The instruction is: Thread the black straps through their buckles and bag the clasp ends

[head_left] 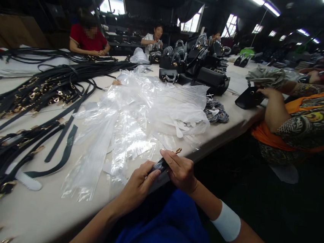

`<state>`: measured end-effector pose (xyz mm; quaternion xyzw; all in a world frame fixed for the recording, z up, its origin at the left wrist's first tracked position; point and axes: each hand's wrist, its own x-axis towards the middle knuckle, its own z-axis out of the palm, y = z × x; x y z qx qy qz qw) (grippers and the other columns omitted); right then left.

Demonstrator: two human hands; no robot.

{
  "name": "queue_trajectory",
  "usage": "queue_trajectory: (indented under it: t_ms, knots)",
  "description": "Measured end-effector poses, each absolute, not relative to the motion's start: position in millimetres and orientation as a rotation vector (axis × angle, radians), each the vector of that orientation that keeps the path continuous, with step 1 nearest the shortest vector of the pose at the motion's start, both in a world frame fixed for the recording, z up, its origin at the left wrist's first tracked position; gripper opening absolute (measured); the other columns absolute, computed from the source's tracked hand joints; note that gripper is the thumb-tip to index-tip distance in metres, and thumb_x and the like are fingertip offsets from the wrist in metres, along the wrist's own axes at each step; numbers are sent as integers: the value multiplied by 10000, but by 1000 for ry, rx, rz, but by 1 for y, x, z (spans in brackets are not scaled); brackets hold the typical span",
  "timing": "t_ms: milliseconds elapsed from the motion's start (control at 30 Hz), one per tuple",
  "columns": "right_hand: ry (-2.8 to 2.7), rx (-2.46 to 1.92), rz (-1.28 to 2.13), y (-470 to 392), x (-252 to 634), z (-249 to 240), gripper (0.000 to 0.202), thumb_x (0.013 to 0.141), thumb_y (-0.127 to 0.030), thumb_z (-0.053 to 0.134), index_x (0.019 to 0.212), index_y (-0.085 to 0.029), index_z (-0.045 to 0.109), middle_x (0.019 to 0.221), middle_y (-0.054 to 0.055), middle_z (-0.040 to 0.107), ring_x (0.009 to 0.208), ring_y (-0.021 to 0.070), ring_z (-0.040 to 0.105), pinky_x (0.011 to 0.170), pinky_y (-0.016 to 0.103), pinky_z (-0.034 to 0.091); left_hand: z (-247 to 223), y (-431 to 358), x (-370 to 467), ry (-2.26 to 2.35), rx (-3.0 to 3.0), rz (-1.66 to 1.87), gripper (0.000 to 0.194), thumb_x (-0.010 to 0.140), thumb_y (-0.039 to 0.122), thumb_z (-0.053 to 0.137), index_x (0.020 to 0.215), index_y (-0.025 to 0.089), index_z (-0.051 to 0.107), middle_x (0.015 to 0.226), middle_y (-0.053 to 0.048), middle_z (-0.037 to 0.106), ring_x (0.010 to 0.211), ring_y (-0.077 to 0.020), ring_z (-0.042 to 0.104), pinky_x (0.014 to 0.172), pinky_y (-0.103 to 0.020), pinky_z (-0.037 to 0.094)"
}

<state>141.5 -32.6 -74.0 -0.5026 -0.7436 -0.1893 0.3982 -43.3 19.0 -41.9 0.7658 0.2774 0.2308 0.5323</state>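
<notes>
Between my two hands, at the table's near edge, is a black strap (162, 165) rolled or folded into a small bundle. A gold-coloured metal clasp (178, 151) sticks out at its upper right end. Clear plastic seems to cover part of the bundle on the left. My left hand (142, 178) is closed around the lower left end, thumb on top. My right hand (180, 171) is closed over the upper end, its fingers pressed together. Most of the bundle is hidden by my fingers. Just beyond my hands lie clear plastic bags (132, 130) in a loose spread.
Many black straps with gold clasps (35, 94) cover the table's left side. A white strip (28, 181) lies near them. Black handbags (195, 69) are heaped farther back, beside wrapped coils (217, 111). At right a co-worker's hand (264, 94) holds a black bag (248, 98). Other people sit behind.
</notes>
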Motion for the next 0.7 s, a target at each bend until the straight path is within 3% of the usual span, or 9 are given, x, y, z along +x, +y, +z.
queue_trajectory:
  t_ms: [100,367,567,700]
  knots:
    - [-1895,-1252,-500,-28,138,-70,440,890,-71,514,1323,-144,544,1170,118,693,868,180,702,695,271,549,-37,28,-49,599,1506,436,291,925,419,503,814,169,606,763,-9,557,721,-149,485,694,-272,382]
    - [-1891,-1277,-581,-5,127,-60,334,949,-142,443,1214,-167,644,1117,83,724,802,143,701,649,245,521,-38,55,-59,552,1354,449,308,901,391,556,752,157,690,816,-31,647,854,-179,532,835,-283,368]
    - [-1928,-1261,-531,9,124,-63,344,961,-220,470,1280,-213,598,1140,65,715,844,153,697,664,264,506,-25,71,-64,578,1504,377,340,905,450,530,809,168,695,825,-39,655,816,-187,546,791,-298,395]
    - [-1939,-1220,-537,18,123,-71,353,945,-192,505,1288,-218,586,1130,54,720,865,155,698,684,263,496,-22,73,-61,597,1504,395,356,897,465,531,796,157,678,786,-37,634,771,-173,527,758,-290,397]
